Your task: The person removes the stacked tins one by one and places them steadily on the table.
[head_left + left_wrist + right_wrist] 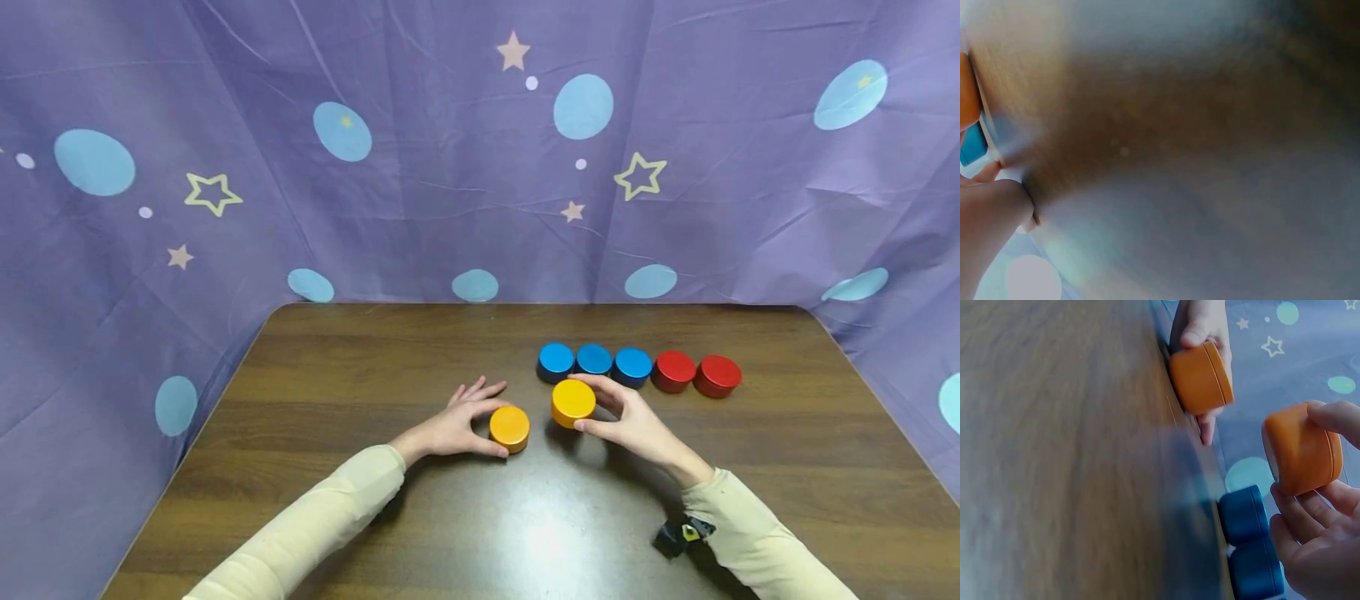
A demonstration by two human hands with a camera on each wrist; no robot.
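Two round yellow-orange tins are at the hands in the middle of the table. My left hand (453,427) has thumb and index finger around the left tin (510,428), its other fingers spread out behind. In the right wrist view the left thumb lies on that tin (1200,378), which sits low at the tabletop. My right hand (630,425) pinches the other tin (573,403) between thumb and fingers. This second tin (1302,450) is raised off the table, in front of the blue tins. The left wrist view catches only part of the left hand (991,219).
Behind the right hand stands a row of three blue tins (593,360) and two red tins (717,377) on the wooden table (360,350). A purple patterned curtain (450,208) hangs behind the table. A small black device (678,535) is by the right sleeve.
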